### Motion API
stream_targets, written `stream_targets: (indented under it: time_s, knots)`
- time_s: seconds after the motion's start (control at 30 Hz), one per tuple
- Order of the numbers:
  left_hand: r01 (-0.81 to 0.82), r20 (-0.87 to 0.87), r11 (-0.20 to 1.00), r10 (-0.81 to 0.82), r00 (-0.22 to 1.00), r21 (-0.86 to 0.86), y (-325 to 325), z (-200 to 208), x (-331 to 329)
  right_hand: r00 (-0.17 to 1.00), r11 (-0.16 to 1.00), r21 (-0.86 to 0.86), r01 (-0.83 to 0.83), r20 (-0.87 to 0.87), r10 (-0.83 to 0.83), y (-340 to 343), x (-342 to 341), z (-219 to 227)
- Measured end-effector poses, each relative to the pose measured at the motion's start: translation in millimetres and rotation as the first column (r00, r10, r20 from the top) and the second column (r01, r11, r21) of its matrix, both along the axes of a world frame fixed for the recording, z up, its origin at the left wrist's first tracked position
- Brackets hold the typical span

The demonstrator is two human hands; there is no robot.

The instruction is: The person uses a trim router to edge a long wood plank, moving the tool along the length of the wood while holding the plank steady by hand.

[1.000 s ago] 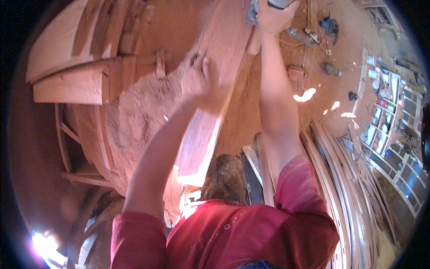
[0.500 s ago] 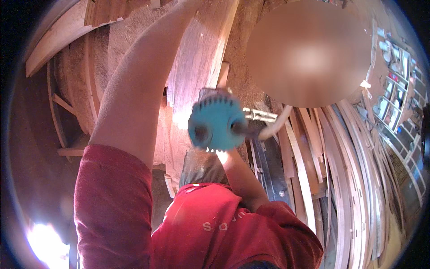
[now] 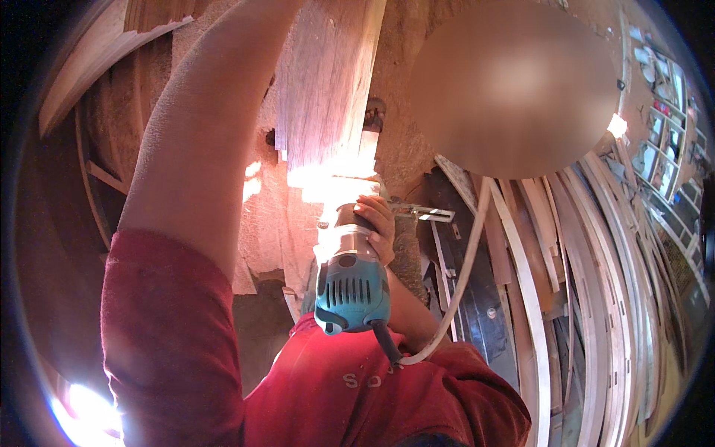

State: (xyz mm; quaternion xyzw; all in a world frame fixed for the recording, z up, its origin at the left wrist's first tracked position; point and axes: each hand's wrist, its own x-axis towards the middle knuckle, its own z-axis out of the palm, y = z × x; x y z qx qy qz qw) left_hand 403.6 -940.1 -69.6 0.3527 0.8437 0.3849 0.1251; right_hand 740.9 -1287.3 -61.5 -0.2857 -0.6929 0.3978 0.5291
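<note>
One teal, vented power tool point(image 3: 353, 292): held just beyond the near end of a long, pale-brown wooden plank point(image 3: 328, 89); glare hides whether its front touches the wood.
Right hand point(image 3: 380, 231): fingers curled around the tool's silver metal collar point(image 3: 348, 240), just off the plank's near end.
Left hand: past the upper edge of view, its state impossible to tell; the bare left forearm point(image 3: 205, 112) runs up left of the plank.
Handling: judged rigid and fairly heavy, weight toward the motor; smooth metal could slip under dusty fingers.
Hold: a firm wrap on the collar looks best, clear of the vent slots.
Pale, flexible cable point(image 3: 468, 268): arcs to the plank's right, liable to tug.
Silver slotted metal bar point(image 3: 430, 214): juts out right of the plank's near end; probably stiff, a poor handle.
</note>
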Motion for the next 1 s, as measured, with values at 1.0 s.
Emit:
stream_targets:
  time_s: [1.0]
  knots:
    - [0.006,0.120,1.000,-0.004,0.993,-0.013,-12,32,23,0.999,0.990,0.135,0.041,0.012,-0.043,36,-19,0]
